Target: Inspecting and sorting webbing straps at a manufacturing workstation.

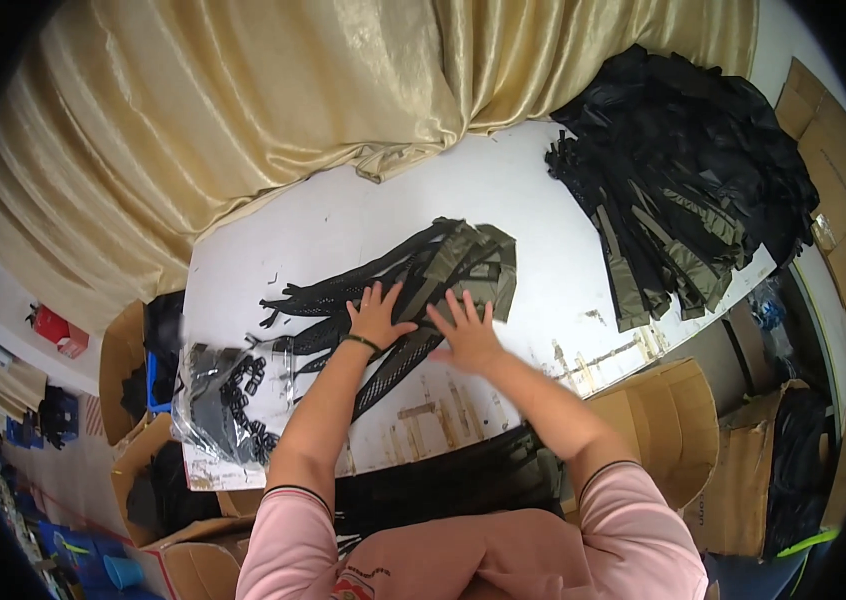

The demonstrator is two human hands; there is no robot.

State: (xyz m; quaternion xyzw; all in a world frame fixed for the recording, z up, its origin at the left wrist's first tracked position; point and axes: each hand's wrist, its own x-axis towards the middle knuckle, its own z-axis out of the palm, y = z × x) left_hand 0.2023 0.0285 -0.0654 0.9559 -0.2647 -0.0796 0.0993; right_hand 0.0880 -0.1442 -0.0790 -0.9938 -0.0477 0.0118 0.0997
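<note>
A fanned bunch of fabric strap pieces [463, 262] lies on the white table, olive green at the far right end and black mesh toward the left. My left hand [376, 316] rests with spread fingers on the black mesh part. Beside it, my right hand [471, 336] is spread too, its fingertips at the near edge of the green part. Neither hand grips anything. On the table's left end, a clear plastic bag [205, 385] lies next to a row of small black plastic buckles [235, 400].
A large heap of black and olive strap pieces [688, 170] covers the table's far right. Gold curtains [273, 90] hang along the back edge. Cardboard boxes [668, 415] stand at the near right, with another open box [123, 460] of black material at the left. Dark fabric [453, 480] lies below the near edge.
</note>
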